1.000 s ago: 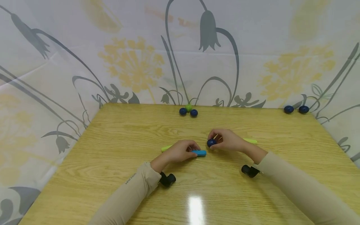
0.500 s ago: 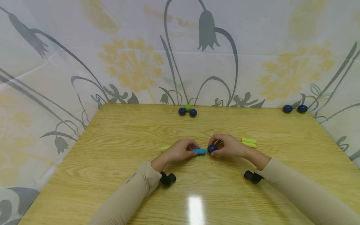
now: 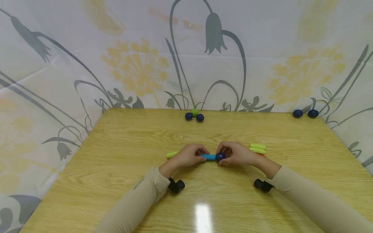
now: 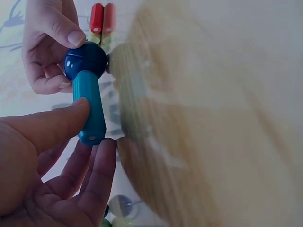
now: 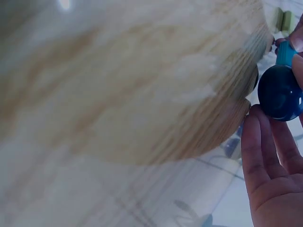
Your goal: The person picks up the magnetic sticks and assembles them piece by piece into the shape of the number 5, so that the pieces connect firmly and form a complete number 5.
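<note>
Left grip [image 3: 188,156] pinches blue stick [image 3: 209,157]; sleeve lettering [image 3: 138,184] is illegible.

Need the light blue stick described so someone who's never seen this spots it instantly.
On the wooden table, find the two hands near the middle. The left hand pinches the light blue stick, whose far end meets the dark blue ball in the right hand. It's the only blue stick; its neighbours are yellow-green sticks and red sticks.
</note>
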`<state>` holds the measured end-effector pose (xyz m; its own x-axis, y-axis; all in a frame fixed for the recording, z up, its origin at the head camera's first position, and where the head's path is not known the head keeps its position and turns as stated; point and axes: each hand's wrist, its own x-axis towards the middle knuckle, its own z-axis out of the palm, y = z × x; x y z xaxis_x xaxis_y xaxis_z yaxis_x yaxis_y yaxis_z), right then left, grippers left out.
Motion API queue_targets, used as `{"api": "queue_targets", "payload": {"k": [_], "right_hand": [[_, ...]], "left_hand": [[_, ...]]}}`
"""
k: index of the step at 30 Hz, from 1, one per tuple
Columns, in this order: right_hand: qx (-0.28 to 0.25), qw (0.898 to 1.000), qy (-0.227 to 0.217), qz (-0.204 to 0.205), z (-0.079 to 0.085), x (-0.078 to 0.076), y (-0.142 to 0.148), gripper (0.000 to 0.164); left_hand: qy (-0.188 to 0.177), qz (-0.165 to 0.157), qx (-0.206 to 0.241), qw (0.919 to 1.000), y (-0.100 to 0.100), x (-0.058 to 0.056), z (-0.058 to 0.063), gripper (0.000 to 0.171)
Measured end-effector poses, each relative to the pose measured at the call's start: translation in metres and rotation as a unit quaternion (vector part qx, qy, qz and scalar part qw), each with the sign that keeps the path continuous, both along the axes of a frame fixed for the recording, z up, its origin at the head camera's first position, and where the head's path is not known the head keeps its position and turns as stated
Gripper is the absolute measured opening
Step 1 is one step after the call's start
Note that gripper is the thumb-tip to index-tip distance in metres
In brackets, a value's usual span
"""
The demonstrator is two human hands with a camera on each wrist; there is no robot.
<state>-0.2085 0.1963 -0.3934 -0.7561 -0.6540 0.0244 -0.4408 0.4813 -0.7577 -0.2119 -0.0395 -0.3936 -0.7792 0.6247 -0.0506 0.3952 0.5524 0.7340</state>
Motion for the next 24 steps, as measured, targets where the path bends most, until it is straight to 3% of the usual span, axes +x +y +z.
{"api": "queue_targets", "payload": {"k": [10, 24], "right_hand": [[0.001, 1.000, 0.011, 0.007, 0.000, 0.001, 0.006, 0.031], [0.007, 0.999, 0.044, -0.017, 0.002, 0.005, 0.016, 0.028]], "left_hand": [[-0.004, -0.002, 0.006, 1.0000, 0.000, 0.001, 0.000, 0.018], [0.001, -0.001, 0.005, 1.0000, -0.001, 0.002, 0.000, 0.018]]}}
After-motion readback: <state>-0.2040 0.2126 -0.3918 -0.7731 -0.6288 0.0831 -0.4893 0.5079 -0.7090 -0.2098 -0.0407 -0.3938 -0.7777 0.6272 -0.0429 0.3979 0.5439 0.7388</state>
